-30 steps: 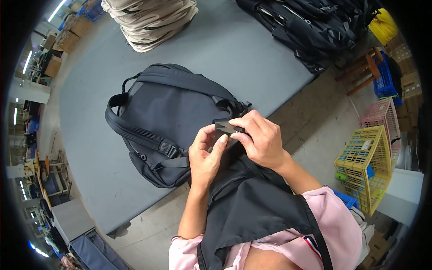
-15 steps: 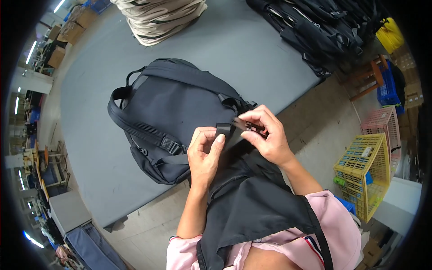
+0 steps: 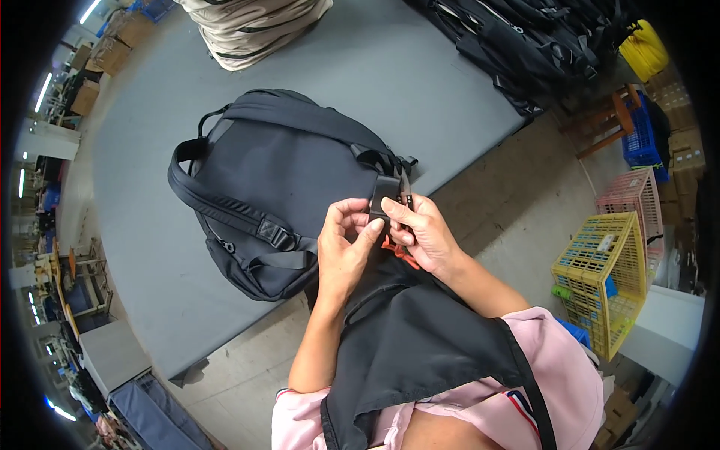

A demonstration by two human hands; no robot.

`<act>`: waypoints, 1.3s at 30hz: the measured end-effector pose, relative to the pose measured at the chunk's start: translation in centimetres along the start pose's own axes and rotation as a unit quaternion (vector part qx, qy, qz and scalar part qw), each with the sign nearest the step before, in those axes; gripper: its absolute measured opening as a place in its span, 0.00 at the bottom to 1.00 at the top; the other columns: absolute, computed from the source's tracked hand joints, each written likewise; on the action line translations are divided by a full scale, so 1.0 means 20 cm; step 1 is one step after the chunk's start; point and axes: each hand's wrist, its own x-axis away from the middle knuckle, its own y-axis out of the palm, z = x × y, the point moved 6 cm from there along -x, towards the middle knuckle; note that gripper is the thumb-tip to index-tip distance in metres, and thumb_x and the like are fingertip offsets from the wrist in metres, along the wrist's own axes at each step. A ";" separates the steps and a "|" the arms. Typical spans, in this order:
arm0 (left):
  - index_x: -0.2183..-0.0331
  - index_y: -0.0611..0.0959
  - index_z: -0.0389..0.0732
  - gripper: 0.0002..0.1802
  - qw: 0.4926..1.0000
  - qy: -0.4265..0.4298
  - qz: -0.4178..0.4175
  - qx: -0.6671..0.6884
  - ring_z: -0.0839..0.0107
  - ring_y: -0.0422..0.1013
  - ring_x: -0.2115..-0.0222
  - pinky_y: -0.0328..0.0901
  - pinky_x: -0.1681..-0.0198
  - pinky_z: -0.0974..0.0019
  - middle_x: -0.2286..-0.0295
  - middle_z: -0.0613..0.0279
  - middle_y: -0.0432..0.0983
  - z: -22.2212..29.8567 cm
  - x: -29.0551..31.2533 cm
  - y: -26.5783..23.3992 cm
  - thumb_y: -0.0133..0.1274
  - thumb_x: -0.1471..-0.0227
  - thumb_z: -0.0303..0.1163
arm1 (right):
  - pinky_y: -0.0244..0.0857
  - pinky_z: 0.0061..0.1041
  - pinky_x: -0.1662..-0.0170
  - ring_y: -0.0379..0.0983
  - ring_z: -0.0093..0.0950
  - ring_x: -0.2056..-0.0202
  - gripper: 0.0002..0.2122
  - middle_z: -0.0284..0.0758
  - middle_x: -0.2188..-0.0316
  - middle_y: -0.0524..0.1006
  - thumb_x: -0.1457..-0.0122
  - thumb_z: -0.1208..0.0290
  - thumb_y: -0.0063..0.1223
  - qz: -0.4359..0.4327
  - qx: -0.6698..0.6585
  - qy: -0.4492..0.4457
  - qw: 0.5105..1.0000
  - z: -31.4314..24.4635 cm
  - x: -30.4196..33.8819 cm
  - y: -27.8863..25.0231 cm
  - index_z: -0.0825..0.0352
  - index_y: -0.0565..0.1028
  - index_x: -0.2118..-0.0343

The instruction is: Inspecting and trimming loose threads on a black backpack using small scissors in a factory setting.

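Observation:
A dark backpack [image 3: 292, 169] lies on the grey table with its shoulder straps facing up. At its near right corner, a black webbing strap [image 3: 385, 187] is stretched between my hands. My left hand [image 3: 345, 244] pinches the strap's near end between thumb and fingers. My right hand [image 3: 429, 234] presses its thumb on the same strap while its fingers close round a pair of small snips [image 3: 406, 184]. The snips' pointed blades stick up beyond the hand, beside the strap, and a red part shows below the fingers. Part of the snips is hidden in the palm.
The grey table [image 3: 150, 247] ends close to me. A stack of beige fabric pieces [image 3: 255, 30] and a pile of black bags [image 3: 525, 45] lie toward its far side. On the right stand a yellow crate [image 3: 600, 277], a pink crate [image 3: 631, 199] and a wooden stool [image 3: 611, 124].
My right hand has turned, so the snips' blades now point away from me instead of across the strap. Its thumb has come onto the strap. The left hand keeps its pinch.

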 end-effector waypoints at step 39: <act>0.65 0.73 0.37 0.11 0.896 0.083 0.280 -0.335 0.58 0.74 0.71 0.67 0.66 0.60 0.73 0.51 0.76 0.06 0.10 -0.75 0.53 0.52 0.30 | 0.62 0.19 0.70 0.66 0.15 0.73 0.08 0.30 0.76 0.71 0.45 0.72 0.52 -0.154 0.529 -0.144 0.822 0.26 -0.48 0.57 0.68 0.67 0.67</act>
